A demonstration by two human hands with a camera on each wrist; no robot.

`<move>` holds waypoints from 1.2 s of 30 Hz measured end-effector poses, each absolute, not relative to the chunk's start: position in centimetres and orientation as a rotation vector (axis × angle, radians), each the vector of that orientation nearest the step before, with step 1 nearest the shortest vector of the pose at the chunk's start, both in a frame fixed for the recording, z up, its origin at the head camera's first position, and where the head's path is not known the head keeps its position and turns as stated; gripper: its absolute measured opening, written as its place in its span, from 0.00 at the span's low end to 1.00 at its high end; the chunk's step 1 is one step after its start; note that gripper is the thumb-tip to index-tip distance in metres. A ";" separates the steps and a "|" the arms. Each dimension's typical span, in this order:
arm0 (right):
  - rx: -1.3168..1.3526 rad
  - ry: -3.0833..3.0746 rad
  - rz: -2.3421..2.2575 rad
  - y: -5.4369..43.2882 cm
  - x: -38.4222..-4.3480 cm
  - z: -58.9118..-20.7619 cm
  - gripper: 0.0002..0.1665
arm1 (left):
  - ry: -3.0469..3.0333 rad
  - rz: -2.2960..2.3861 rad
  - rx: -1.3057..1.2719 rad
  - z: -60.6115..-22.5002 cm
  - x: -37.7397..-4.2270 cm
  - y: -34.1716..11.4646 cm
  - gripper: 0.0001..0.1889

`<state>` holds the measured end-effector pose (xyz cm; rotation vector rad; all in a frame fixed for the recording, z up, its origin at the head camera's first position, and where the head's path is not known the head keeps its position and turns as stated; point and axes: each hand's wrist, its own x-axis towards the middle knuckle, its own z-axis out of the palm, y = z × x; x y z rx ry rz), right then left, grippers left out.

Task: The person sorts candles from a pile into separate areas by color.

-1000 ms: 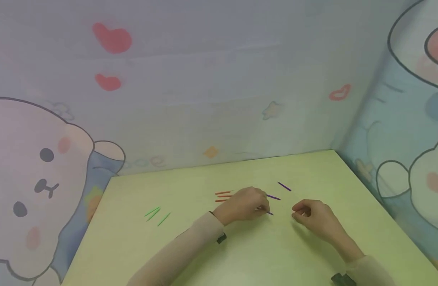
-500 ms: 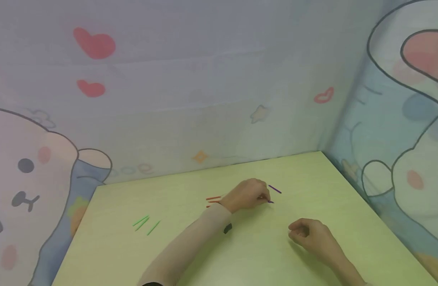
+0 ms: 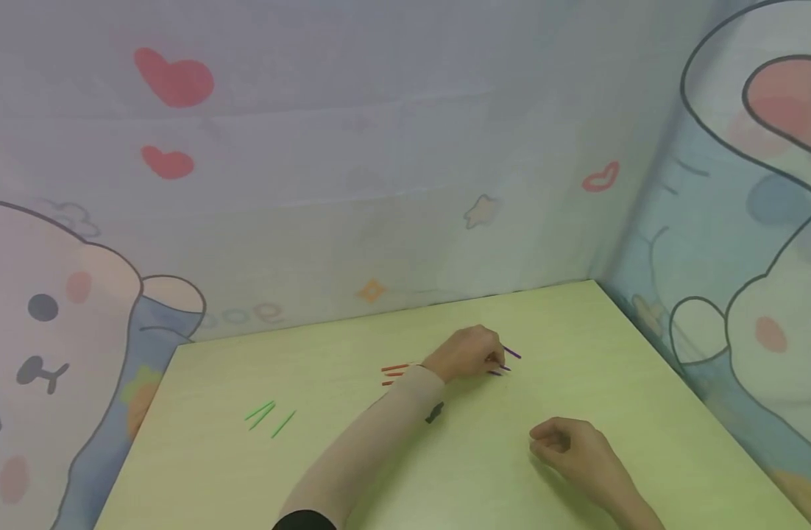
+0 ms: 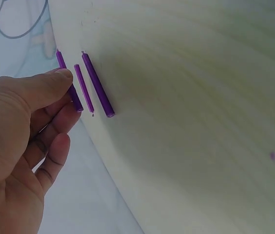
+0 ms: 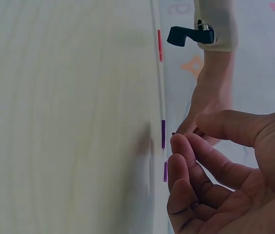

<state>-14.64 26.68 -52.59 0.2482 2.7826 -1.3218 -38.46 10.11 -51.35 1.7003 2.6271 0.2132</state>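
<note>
In the left wrist view, my left hand (image 3: 467, 351) pinches a thin purple candle (image 4: 76, 99) between thumb and fingers; the thumb hides its middle. Two more purple candles lie beside it on the table: a slimmer candle (image 4: 84, 89), then a thicker-looking candle (image 4: 98, 86) nearest the camera. All three run roughly side by side. From the head view, only their right ends stick out past the left hand. My right hand (image 3: 575, 455) hovers over the table nearer the front, fingers loosely curled and holding nothing.
Several orange-red candles (image 3: 395, 367) lie left of the left hand, partly covered by the forearm. Further left are three green candles (image 3: 282, 424). The pale table (image 3: 339, 346) ends at a printed cloth wall (image 3: 405, 221) behind.
My left hand has moved away from me, left one purple candle beside another and reached the farthest one. My right hand has drawn back toward the front. The head view has shifted slightly.
</note>
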 end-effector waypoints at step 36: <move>0.152 2.814 -1.339 26.6 -15.0 -52.0 0.08 | 2.623 0.140 1.696 -52.3 -38.3 10.8 0.03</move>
